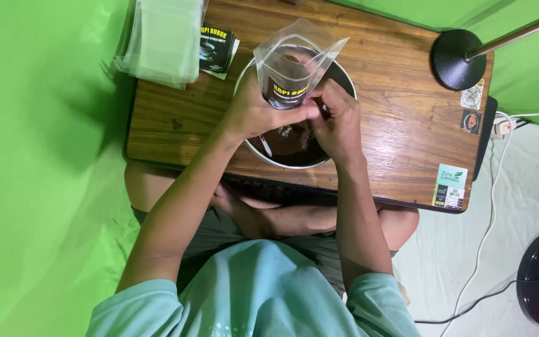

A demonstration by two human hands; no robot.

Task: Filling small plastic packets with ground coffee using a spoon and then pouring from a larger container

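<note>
Left hand (254,112) grips one clear pouch (294,65) over the metal bowl (347,78) of brown powder; right hand (338,122) pinches something at its base, can't tell what. Bowl sits mid-table (394,143), near the front edge, with open wood to the right. One stack of empty pouches (163,40) lies at the back-left corner.

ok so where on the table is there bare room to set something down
The widest bare wood lies right of the bowl, short of the lamp base and edge stickers. A smaller patch sits at the near-left corner, below the stack of clear pouches. The middle is crowded: both hands hold a pouch over the bowl.
</note>
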